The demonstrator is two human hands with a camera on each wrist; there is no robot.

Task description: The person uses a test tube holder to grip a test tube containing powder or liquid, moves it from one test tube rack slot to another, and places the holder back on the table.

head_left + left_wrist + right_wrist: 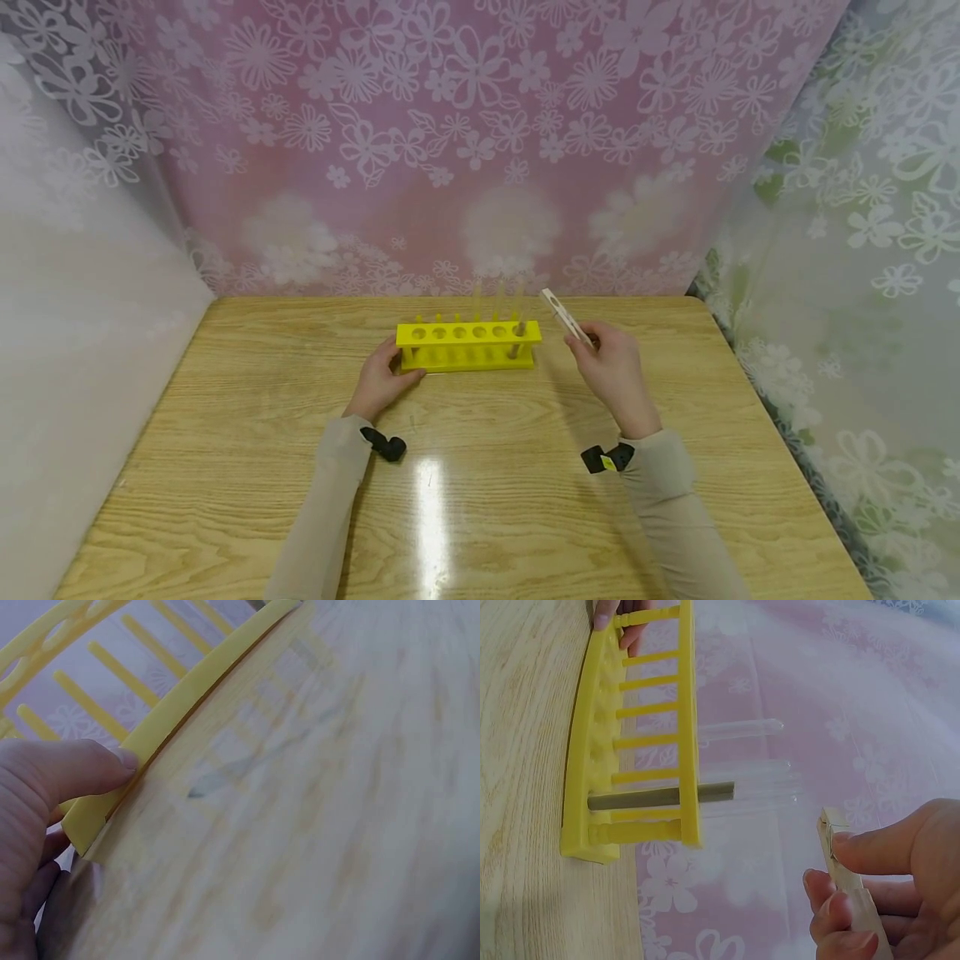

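A yellow test tube rack [468, 334] stands on the table. My left hand [380, 382] grips its left end; in the left wrist view the thumb [97, 769] presses the base and the other fingers go behind it. Raised to the right of the rack, my right hand [611, 371] holds a wooden test tube clamp [564, 315], apart from the rack. The right wrist view shows the thumb on the clamp [847, 874] near its spring. A grey-brown rod [660, 796] stands in the rack's rightmost hole; whether a tube surrounds it I cannot tell. Clear test tubes [742, 729] rise at the right half.
The wood-grain table [480, 500] spreads in front of the rack and to both sides. A pink floral curtain [450, 167] hangs behind its back edge, with pale sheets [847, 292] at the sides. Black cameras [388, 446] sit on both wrists.
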